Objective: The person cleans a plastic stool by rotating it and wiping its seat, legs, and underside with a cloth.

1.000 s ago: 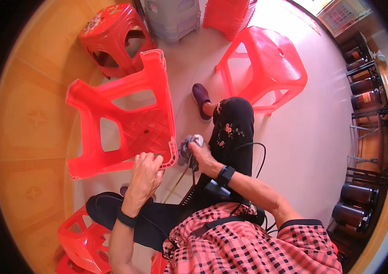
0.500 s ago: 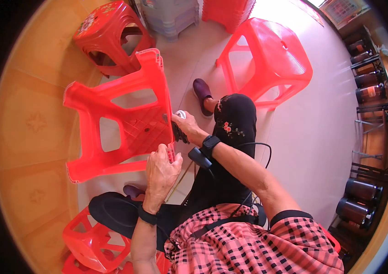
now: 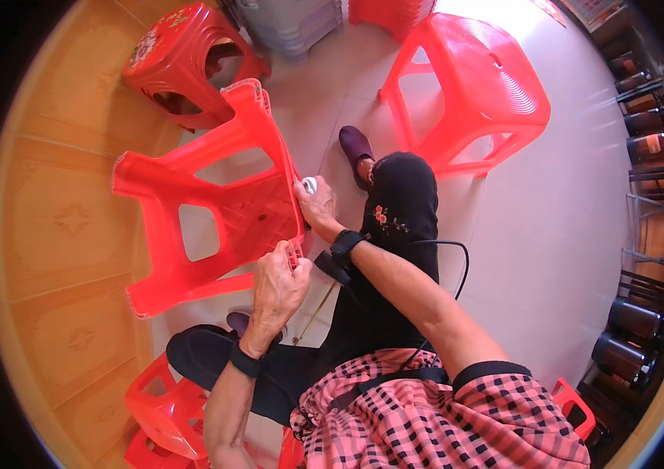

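Note:
A red plastic stool is tipped on its side in front of me, its hollow underside and legs facing up and left. My left hand is closed around the end of its nearest leg. Against the stool's right side rests my right hand, its fingers curled round a small object with a rounded white end. The rest of that object is hidden by the hand and the stool, so its kind is unclear.
A darker red stool with a flowered seat stands by the wooden panelling. Another red stool is at upper right. Grey stacked stools are at the back, more red stools lower left, dark jars along the right.
The stool has tilted slightly and its lower end has shifted right. My right hand has moved a little along its side, and the dark part below that hand is now mostly hidden.

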A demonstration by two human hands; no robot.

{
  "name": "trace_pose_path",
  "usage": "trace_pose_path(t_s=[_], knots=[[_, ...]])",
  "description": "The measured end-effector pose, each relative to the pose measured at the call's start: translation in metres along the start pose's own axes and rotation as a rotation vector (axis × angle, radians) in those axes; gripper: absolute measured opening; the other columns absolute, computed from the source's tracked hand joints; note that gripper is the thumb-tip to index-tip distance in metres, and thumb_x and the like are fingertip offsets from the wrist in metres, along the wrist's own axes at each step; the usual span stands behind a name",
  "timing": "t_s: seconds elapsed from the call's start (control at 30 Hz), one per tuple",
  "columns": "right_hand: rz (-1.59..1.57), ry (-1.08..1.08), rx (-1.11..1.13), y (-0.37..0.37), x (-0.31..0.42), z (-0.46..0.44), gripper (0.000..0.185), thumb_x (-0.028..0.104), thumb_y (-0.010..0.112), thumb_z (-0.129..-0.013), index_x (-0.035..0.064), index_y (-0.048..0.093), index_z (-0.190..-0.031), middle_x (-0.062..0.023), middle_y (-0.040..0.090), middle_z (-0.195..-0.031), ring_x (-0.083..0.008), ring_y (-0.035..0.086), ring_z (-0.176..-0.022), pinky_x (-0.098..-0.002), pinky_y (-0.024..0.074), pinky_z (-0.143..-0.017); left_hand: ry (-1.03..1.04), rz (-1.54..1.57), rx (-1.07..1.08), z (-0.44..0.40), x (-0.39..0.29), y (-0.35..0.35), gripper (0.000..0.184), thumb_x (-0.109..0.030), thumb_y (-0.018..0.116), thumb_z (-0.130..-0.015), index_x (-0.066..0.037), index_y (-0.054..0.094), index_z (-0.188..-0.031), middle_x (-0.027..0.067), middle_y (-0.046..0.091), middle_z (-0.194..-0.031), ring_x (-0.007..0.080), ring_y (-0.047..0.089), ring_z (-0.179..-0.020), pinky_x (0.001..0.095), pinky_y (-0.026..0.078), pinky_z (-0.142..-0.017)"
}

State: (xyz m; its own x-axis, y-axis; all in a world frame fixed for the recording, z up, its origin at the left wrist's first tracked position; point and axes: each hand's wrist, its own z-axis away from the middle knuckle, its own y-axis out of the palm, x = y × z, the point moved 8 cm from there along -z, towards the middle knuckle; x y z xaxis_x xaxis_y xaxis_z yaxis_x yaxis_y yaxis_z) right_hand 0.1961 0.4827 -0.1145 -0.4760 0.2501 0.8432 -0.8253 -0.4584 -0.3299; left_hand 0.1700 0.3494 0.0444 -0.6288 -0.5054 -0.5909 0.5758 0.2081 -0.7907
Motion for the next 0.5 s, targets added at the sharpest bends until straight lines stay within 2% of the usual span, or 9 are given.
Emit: trace_pose_path(t_s=[0.07, 0.2, 0.23, 0.27, 0.3, 0.5], knots=[[0.014, -0.108, -0.117, -0.001, 0.004, -0.002, 0.044, 0.048, 0.06, -0.078, 0.0058, 0.06, -0.092, -0.0187, 0.064, -0.086, -0.0348, 0.062, -0.081, -0.043, 0.0471, -0.069, -0.004, 0.031, 0.01, -0.001, 0.004, 0.002, 0.022, -0.015, 0.051, -0.076, 0.004, 0.057, -0.085, 0.023, 0.058, -0.064, 0.0352, 0.062, -0.061, 0.0429, 0.047, -0.056], [-0.017, -0.104, -0.104, 0.002, -0.002, 0.001, 0.041, 0.047, 0.059, -0.079, 0.0074, 0.06, -0.092, -0.0177, 0.064, -0.085, -0.0349, 0.062, -0.08, -0.0427, 0.047, -0.069, -0.01, 0.025, 0.008, 0.001, 0.006, -0.005, 0.021, -0.014, 0.051, -0.075, 0.004, 0.056, -0.082, 0.0206, 0.057, -0.061, 0.0303, 0.06, -0.056, 0.0404, 0.046, -0.054], [-0.02, -0.103, -0.066, 0.006, -0.003, 0.002, 0.041, 0.046, 0.058, -0.079, 0.0069, 0.06, -0.092, -0.0177, 0.063, -0.084, -0.0347, 0.061, -0.079, -0.0428, 0.0468, -0.069, -0.074, 0.004, 0.077, 0.001, 0.005, -0.009, 0.02, -0.014, 0.055, -0.074, 0.005, 0.056, -0.083, 0.0256, 0.058, -0.066, 0.0398, 0.061, -0.065, 0.0455, 0.047, -0.059], [-0.027, -0.109, -0.024, 0.01, 0.0, 0.001, 0.041, 0.046, 0.058, -0.08, 0.0065, 0.059, -0.091, -0.0177, 0.063, -0.083, -0.0346, 0.061, -0.078, -0.0429, 0.0467, -0.069, -0.075, 0.002, 0.08, 0.001, 0.004, -0.01, 0.02, -0.014, 0.055, -0.074, 0.005, 0.056, -0.083, 0.0256, 0.058, -0.066, 0.0398, 0.061, -0.065, 0.0455, 0.047, -0.059], [-0.13, -0.093, 0.037, 0.014, -0.002, 0.001, 0.045, 0.047, 0.059, -0.079, 0.0043, 0.057, -0.092, -0.0201, 0.061, -0.09, -0.0377, 0.06, -0.086, -0.0467, 0.045, -0.073, -0.088, -0.001, 0.069, 0.003, 0.005, -0.012, 0.02, -0.014, 0.056, -0.074, 0.004, 0.056, -0.082, 0.0255, 0.058, -0.065, 0.0398, 0.061, -0.065, 0.0455, 0.047, -0.059], [-0.127, -0.098, 0.009, 0.01, 0.008, -0.007, 0.049, 0.048, 0.059, -0.078, 0.0019, 0.059, -0.094, -0.0221, 0.061, -0.091, -0.0387, 0.06, -0.086, -0.0458, 0.0459, -0.075, -0.093, 0.066, 0.022, 0.002, 0.013, -0.006, 0.021, -0.016, 0.056, -0.074, 0.004, 0.053, -0.082, 0.0252, 0.057, -0.065, 0.0403, 0.061, -0.065, 0.0467, 0.046, -0.058]])
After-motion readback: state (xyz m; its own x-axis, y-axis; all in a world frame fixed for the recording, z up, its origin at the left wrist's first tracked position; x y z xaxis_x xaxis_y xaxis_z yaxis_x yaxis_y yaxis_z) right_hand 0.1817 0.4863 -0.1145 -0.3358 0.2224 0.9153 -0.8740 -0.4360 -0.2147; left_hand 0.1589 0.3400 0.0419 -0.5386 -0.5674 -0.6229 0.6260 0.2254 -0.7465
